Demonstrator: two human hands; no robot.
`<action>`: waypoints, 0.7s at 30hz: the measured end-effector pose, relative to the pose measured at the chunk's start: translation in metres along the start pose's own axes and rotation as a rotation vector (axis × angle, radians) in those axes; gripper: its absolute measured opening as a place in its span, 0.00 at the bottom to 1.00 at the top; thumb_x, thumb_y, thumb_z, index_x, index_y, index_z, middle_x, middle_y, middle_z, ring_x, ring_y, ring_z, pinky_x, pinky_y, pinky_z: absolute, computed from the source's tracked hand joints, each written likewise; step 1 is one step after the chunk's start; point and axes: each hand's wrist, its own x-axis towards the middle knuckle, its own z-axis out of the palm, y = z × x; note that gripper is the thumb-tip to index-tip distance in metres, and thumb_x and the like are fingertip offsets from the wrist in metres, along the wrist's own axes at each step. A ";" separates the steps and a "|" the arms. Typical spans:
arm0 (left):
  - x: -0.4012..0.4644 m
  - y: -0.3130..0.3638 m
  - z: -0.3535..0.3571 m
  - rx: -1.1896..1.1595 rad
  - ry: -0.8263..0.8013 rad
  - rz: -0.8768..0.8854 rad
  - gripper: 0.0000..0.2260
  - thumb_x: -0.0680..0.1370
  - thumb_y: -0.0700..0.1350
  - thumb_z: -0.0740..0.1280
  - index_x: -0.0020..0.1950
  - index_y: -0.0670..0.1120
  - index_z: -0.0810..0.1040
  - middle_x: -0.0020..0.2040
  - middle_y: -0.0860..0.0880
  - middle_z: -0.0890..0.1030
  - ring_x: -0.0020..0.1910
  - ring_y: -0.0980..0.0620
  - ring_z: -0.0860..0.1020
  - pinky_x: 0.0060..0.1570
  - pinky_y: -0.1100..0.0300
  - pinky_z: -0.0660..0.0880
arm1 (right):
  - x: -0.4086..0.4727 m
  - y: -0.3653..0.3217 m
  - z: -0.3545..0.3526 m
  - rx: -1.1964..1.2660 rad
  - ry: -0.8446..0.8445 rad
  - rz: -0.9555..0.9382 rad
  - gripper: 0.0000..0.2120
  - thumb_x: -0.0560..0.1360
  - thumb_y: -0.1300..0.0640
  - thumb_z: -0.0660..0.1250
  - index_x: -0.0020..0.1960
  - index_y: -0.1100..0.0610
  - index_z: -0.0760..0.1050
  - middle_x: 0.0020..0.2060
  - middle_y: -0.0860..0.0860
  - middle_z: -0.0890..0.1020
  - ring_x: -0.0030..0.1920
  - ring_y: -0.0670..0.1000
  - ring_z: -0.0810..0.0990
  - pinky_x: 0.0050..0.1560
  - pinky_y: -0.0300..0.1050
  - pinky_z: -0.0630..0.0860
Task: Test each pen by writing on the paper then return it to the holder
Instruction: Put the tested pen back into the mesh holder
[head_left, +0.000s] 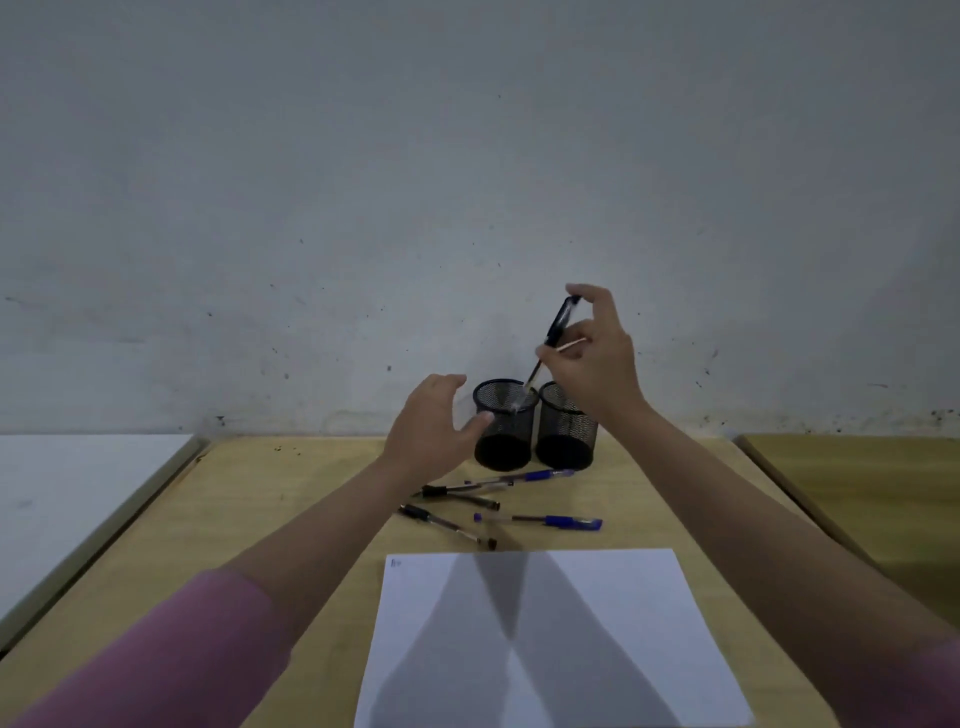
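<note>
Above the two mesh holders, the right hand (597, 358) is raised with the wrist bent, pinching a black pen (551, 343) between thumb and fingers near its capped upper end. The pen slants down and to the left, its clear lower part reaching into the mouth of the left holder (505, 426). The right holder (566, 428) stands touching the left one, both upright near the far edge of the tabletop (291, 499).

The left hand (431, 431) hovers just beside the left holder, fingers loosely spread and curved, thumb tip close to the mesh wall; whether it touches the wall cannot be told. It holds nothing. Both forearms are bare and stretched forward; a pink sleeve (156, 660) covers the left upper arm.

Four pens lie loose on the tabletop between the holders and the paper (597, 623): a blue pen (535, 475) just in front of the holders, a dark pen (460, 496) crossing near it, another dark pen (447, 525) lying diagonally, and a second blue pen (545, 520) to its right. The paper lies flat at the near edge, white, with a small mark at its top left corner and shadows of both arms across it.

The tabletop is light wood. A white surface (78, 499) adjoins on the left, another wooden surface (872, 493) on the right. A grey, speckled wall (467, 156) rises behind.
</note>
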 end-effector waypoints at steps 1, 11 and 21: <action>0.007 -0.003 0.010 0.012 -0.034 -0.030 0.29 0.74 0.53 0.68 0.69 0.41 0.65 0.67 0.43 0.71 0.65 0.45 0.70 0.64 0.52 0.68 | 0.010 0.005 0.003 0.010 0.041 0.019 0.28 0.69 0.65 0.73 0.65 0.54 0.65 0.34 0.49 0.79 0.29 0.41 0.80 0.31 0.32 0.75; 0.052 -0.014 0.072 0.073 0.029 -0.145 0.21 0.71 0.56 0.68 0.51 0.40 0.73 0.50 0.41 0.73 0.52 0.43 0.72 0.45 0.52 0.73 | 0.030 0.071 0.054 -0.195 -0.145 0.106 0.14 0.74 0.58 0.68 0.59 0.57 0.76 0.28 0.46 0.76 0.32 0.43 0.74 0.35 0.36 0.70; 0.055 -0.016 0.073 -0.039 0.009 -0.193 0.29 0.69 0.56 0.71 0.62 0.40 0.68 0.59 0.41 0.71 0.59 0.42 0.70 0.53 0.53 0.71 | 0.027 0.076 0.056 -0.487 -0.232 0.141 0.18 0.75 0.63 0.60 0.64 0.63 0.70 0.49 0.58 0.80 0.52 0.60 0.77 0.52 0.58 0.76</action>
